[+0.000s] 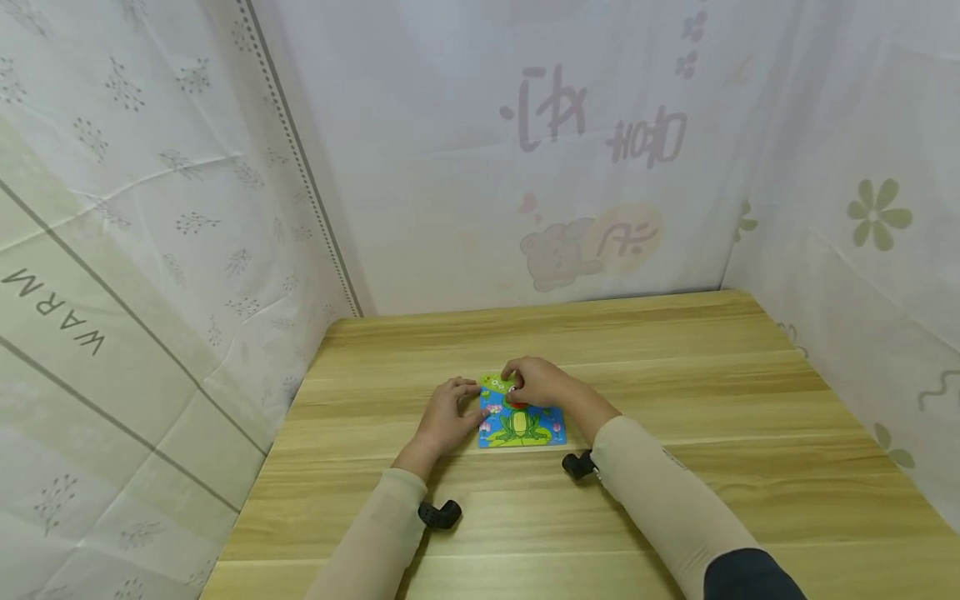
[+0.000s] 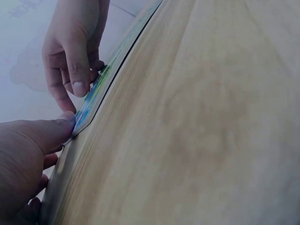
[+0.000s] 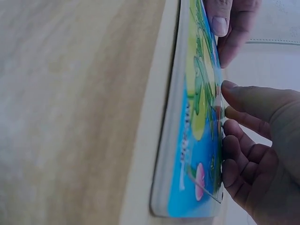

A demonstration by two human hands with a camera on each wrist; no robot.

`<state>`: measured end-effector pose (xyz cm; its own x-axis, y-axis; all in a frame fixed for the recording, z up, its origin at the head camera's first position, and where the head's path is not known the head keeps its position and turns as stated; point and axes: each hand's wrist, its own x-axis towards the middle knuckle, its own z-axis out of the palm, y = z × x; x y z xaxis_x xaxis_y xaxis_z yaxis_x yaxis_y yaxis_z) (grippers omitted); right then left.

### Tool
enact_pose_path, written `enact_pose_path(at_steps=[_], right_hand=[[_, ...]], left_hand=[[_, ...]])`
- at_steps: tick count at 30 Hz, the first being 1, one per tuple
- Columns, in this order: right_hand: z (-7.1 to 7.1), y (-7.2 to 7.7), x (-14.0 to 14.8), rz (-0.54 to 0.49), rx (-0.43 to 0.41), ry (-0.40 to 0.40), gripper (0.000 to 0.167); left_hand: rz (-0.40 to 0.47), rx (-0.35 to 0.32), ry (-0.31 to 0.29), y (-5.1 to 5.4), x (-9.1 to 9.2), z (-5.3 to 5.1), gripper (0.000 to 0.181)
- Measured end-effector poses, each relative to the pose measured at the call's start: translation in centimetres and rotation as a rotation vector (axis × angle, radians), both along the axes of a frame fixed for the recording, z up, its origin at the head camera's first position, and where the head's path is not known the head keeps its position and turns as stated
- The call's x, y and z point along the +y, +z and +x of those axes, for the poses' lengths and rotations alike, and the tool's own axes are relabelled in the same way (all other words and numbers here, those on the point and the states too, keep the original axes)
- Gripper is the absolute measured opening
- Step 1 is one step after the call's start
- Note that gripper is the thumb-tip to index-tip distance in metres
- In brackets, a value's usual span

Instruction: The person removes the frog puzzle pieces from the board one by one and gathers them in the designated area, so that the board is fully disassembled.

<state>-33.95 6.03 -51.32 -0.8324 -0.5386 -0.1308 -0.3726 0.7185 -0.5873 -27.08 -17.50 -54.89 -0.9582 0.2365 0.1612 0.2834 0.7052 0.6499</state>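
Note:
A flat, bright frog picture puzzle lies on the wooden table, blue and green with a raised pale edge. My left hand rests at its left side in the head view. The left thumb touches the puzzle's edge, and the index fingertip is by the upper left corner. From above, my right hand reaches over the upper right part. Its thumb and index finger pinch at a puzzle piece around the frog's head, mostly hidden by the fingers. In the right wrist view the right hand has its other fingers curled against the surface.
The wooden table spreads out around the puzzle. Printed curtains hang behind it and at both sides. A black wrist camera sits on the left sleeve, and another black camera on the right one.

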Motion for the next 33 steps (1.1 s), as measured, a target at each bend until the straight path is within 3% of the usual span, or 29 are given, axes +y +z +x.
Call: enact_pose_path(at_steps=[33], right_hand=[[-0.28,0.64,-0.94,-0.046,-0.124,-0.048,0.046]], left_hand=[[-0.025,0.016,0.033,-0.08,0.38,0.38,0.051]])
